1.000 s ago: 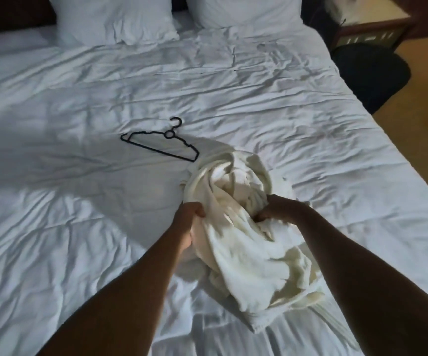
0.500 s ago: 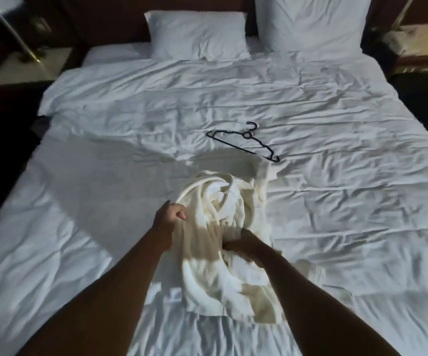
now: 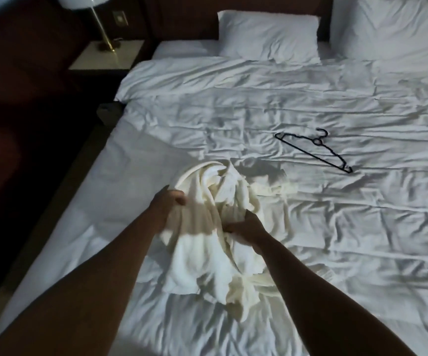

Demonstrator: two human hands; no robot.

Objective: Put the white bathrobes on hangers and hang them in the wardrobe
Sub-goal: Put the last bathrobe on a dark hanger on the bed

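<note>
While the white bathrobe (image 3: 207, 242) is lying in a crumpled heap on the wrinkled white duvet (image 3: 336, 253) of the bed, it is gripped by both hands. The left hand (image 3: 168, 204) is closed around a fold at the left upper edge of the heap, with the fingers curled into the cloth. The right hand (image 3: 246, 228) is clenched on a bunch of the cloth near the middle of the heap, a little lower and to the right of the other hand. The long axis of the heap runs from the near edge of the bed toward the pillows; its rolled upper end is turned toward the headboard, and its loose lower end is spread toward the person. No collar or sleeve can be told apart in the folds.

A black hanger (image 3: 313, 150) is seen flat on the duvet, well apart from the bathrobe, farther away and to the right. Its long bar is laid diagonally, from far left to near right, and its hook is pointed away, toward the far right.

Two white pillows (image 3: 269, 37) are placed against the dark headboard. A lamp (image 3: 97, 24) is stood on the nightstand (image 3: 105, 56) at the left of the bed.
</note>
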